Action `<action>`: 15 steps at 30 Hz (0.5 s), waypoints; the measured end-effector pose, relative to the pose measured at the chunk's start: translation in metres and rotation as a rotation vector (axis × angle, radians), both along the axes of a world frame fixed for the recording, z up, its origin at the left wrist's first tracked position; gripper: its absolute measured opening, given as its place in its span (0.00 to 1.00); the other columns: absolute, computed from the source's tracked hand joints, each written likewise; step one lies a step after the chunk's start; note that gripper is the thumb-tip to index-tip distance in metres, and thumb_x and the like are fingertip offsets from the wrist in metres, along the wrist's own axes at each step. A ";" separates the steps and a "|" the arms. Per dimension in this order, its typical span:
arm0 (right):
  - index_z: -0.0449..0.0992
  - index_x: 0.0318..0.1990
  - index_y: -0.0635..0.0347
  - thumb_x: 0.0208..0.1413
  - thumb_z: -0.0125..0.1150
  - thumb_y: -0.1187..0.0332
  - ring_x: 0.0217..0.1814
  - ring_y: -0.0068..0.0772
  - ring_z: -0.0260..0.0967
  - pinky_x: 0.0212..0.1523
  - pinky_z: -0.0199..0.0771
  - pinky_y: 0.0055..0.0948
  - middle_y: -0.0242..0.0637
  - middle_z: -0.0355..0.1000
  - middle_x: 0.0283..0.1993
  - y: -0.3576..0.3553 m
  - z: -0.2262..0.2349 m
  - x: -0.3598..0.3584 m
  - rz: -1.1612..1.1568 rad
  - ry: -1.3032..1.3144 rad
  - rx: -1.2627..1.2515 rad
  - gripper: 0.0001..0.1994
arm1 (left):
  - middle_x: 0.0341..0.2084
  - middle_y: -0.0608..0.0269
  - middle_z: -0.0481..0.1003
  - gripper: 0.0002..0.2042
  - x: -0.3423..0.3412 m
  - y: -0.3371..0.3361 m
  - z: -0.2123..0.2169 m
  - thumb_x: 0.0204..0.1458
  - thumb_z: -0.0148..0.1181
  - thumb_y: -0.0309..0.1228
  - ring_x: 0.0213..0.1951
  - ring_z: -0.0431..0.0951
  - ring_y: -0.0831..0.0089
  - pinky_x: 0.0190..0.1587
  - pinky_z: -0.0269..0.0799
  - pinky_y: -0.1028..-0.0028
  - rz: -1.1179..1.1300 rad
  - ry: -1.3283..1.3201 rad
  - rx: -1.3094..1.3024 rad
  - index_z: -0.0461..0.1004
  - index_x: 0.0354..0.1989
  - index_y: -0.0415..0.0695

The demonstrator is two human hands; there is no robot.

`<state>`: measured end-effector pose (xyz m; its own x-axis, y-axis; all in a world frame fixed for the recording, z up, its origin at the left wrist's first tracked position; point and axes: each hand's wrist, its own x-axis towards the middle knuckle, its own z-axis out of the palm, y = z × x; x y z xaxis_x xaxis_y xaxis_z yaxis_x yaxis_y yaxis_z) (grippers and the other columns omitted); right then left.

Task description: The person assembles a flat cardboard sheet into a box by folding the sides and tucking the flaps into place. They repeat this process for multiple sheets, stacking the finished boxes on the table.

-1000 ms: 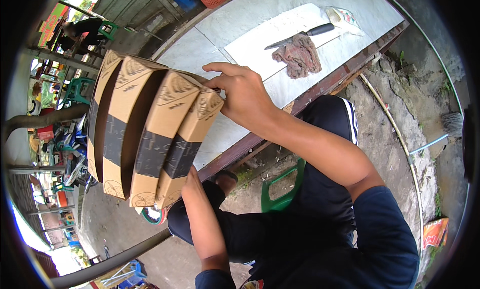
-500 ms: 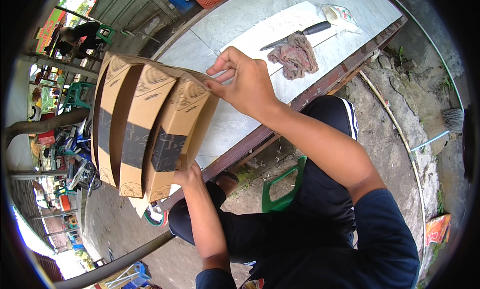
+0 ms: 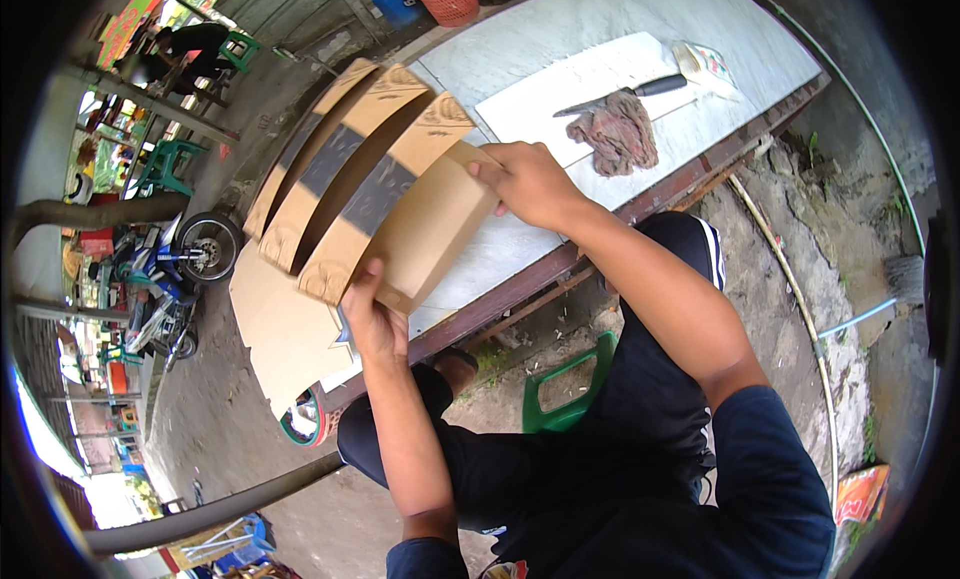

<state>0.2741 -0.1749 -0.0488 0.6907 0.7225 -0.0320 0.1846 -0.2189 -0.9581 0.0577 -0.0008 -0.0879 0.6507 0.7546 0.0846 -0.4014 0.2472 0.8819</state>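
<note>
Several brown cardboard boxes (image 3: 385,194) with dark printed bands stand nested in one another at the left end of the table, their outer faces fanned apart. The nearest box shows its plain inner side toward me. My left hand (image 3: 378,317) closes on the lower corner of that box, thumb on its printed face. With fingers bent over the edge, my right hand (image 3: 535,184) grips its opposite end; some fingertips are hidden behind the cardboard. Beneath the boxes, flat cardboard sheets (image 3: 290,329) stick out past the table's left end.
On the marble-topped table (image 3: 500,44) lie a white board (image 3: 570,74), a knife (image 3: 655,86), a crumpled cloth (image 3: 622,134) and a plastic bag (image 3: 705,69). A red basket (image 3: 447,4) stands at the far edge. A green stool (image 3: 565,384) is by my legs. Motorbikes (image 3: 170,279) are parked left.
The boxes have tilted, exposing the nearest box's plain inner side and the flat sheets below. My right hand has shifted from the top corner to the box's right end. The view has shifted slightly.
</note>
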 end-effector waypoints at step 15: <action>0.74 0.55 0.71 0.65 0.59 0.68 0.47 0.40 0.83 0.47 0.88 0.35 0.50 0.79 0.48 -0.022 -0.012 -0.003 0.077 0.947 0.383 0.16 | 0.76 0.48 0.58 0.50 -0.021 0.025 0.084 0.62 0.54 0.65 0.76 0.59 0.53 0.77 0.52 0.56 0.066 -0.307 0.524 0.47 0.80 0.37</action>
<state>0.2712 -0.1968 -0.0611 0.4528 0.8403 -0.2982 -0.6838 0.1126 -0.7209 0.0367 0.0243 -0.0035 0.4911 0.5999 0.6316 -0.6561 -0.2222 0.7212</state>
